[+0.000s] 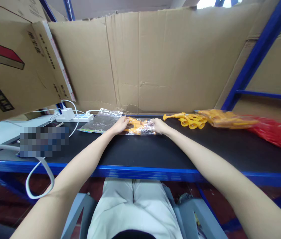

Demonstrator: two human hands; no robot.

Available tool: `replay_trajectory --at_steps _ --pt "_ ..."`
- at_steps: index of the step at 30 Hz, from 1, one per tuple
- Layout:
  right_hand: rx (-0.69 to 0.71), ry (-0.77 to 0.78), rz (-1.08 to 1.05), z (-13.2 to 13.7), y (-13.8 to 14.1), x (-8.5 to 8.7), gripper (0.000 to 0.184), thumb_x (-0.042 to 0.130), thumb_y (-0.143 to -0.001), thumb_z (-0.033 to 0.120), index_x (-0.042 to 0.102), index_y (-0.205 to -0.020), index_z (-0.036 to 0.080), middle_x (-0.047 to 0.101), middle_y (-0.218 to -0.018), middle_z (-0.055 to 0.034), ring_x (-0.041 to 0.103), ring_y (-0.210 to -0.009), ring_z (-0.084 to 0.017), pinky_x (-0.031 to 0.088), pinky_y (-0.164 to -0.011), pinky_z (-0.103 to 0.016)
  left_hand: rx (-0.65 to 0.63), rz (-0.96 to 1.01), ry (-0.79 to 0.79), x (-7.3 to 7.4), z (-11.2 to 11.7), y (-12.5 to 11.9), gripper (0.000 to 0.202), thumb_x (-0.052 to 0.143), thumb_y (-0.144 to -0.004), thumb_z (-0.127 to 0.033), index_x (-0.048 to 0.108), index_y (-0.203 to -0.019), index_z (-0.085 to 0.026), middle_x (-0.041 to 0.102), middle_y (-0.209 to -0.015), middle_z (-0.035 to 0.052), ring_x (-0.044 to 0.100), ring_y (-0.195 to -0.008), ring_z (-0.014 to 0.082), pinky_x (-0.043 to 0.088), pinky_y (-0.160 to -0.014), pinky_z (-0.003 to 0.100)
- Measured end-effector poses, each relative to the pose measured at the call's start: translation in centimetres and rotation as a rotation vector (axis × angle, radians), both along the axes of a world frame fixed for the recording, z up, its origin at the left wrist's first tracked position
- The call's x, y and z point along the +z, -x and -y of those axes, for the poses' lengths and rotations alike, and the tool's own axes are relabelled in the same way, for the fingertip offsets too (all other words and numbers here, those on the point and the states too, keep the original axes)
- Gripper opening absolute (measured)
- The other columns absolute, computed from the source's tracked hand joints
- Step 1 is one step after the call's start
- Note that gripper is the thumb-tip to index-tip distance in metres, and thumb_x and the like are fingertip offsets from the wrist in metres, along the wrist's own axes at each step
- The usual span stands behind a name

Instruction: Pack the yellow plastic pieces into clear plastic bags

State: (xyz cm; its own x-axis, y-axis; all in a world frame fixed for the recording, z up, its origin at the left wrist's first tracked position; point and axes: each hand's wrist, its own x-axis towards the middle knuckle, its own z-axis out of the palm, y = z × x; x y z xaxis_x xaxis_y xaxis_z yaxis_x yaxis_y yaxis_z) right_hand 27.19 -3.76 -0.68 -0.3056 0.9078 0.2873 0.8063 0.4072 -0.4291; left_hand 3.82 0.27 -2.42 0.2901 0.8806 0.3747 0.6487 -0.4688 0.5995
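Both my hands rest on a clear plastic bag (140, 128) that holds several yellow-orange plastic toy pieces, lying on the black table top (155, 149). My left hand (121, 124) pinches the bag's left end, fingers closed on the plastic. My right hand (158, 125) grips the bag's right end, fingers curled. A stack of empty clear bags (100, 121) lies just left of my left hand. Loose yellow toy pieces (190, 120) lie to the right of my right hand.
A larger bag of yellow pieces (226, 119) and a red plastic bag (275, 132) sit at the far right. A white power strip (79, 117) with a charger and cables lies at the left. Cardboard walls (155, 59) stand behind. A blue shelf post (252, 56) rises at right.
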Motion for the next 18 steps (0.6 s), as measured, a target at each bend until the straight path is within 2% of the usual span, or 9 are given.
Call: replay_trajectory --at_steps 3,7,9,11,14,16,18 --pt "-0.047 -0.008 0.082 0.1 -0.2 0.3 0.016 0.062 -0.070 0.023 0.069 -0.081 0.013 0.068 -0.080 -0.0060 0.060 -0.077 -0.018 0.041 -0.068 -0.022 0.022 0.048 0.000 0.0 -0.1 0.1 0.020 0.034 -0.085 -0.027 0.051 -0.087 -0.016 0.058 -0.099 0.0107 0.051 -0.101 0.0231 0.037 -0.095 0.040" --pt "-0.304 -0.019 0.279 0.3 -0.9 1.2 0.027 0.050 -0.082 0.032 0.067 -0.085 0.012 0.066 -0.082 -0.0123 0.060 -0.080 -0.020 0.041 -0.069 -0.026 0.055 0.175 0.065 -0.2 -0.4 0.1 0.017 0.036 -0.086 -0.026 0.049 -0.083 -0.017 0.058 -0.095 0.0093 0.051 -0.097 0.0217 0.036 -0.093 0.038" --pt "-0.349 0.043 0.326 0.6 -1.1 1.6 0.030 0.048 -0.083 0.033 0.067 -0.079 0.011 0.064 -0.074 -0.0126 0.059 -0.076 -0.020 0.040 -0.066 -0.026 0.055 0.257 0.137 -0.4 -0.4 0.0 0.017 0.035 -0.087 -0.028 0.048 -0.086 -0.016 0.057 -0.094 0.0084 0.052 -0.095 0.0202 0.038 -0.091 0.036" --pt "-0.280 0.132 0.259 0.9 -1.1 1.7 0.029 0.049 -0.081 0.032 0.067 -0.071 0.012 0.060 -0.063 -0.0083 0.056 -0.066 -0.017 0.039 -0.061 -0.025 0.057 0.317 0.201 -0.4 -0.3 -0.1 0.020 0.033 -0.089 -0.030 0.047 -0.090 -0.016 0.057 -0.095 0.0083 0.052 -0.094 0.0193 0.039 -0.089 0.035" --pt "-0.098 0.257 0.034 1.2 -0.9 1.5 0.028 0.050 -0.078 0.032 0.065 -0.065 0.013 0.051 -0.053 -0.0012 0.045 -0.054 -0.011 0.034 -0.054 -0.023 0.051 0.344 0.233 -0.4 0.1 -0.2 0.023 0.031 -0.091 -0.033 0.046 -0.094 -0.015 0.056 -0.101 0.0096 0.052 -0.098 0.0192 0.038 -0.089 0.033" --pt "-0.013 0.313 -0.067 1.3 -0.9 1.4 0.025 0.052 -0.076 0.029 0.067 -0.066 0.012 0.048 -0.051 0.0008 0.040 -0.051 -0.009 0.032 -0.051 -0.022 0.045 0.343 0.219 -0.2 0.2 -0.3 0.023 0.032 -0.091 -0.033 0.046 -0.094 -0.015 0.055 -0.104 0.0103 0.051 -0.101 0.0190 0.037 -0.092 0.033" --pt "0.032 0.345 -0.105 1.3 -1.0 1.2 0.023 0.054 -0.073 0.027 0.070 -0.072 0.011 0.052 -0.055 0.0006 0.041 -0.053 -0.008 0.032 -0.052 -0.022 0.046 0.347 0.206 -0.2 0.2 -0.4 0.022 0.033 -0.090 -0.032 0.047 -0.095 -0.015 0.056 -0.106 0.0103 0.051 -0.101 0.0185 0.037 -0.093 0.032"
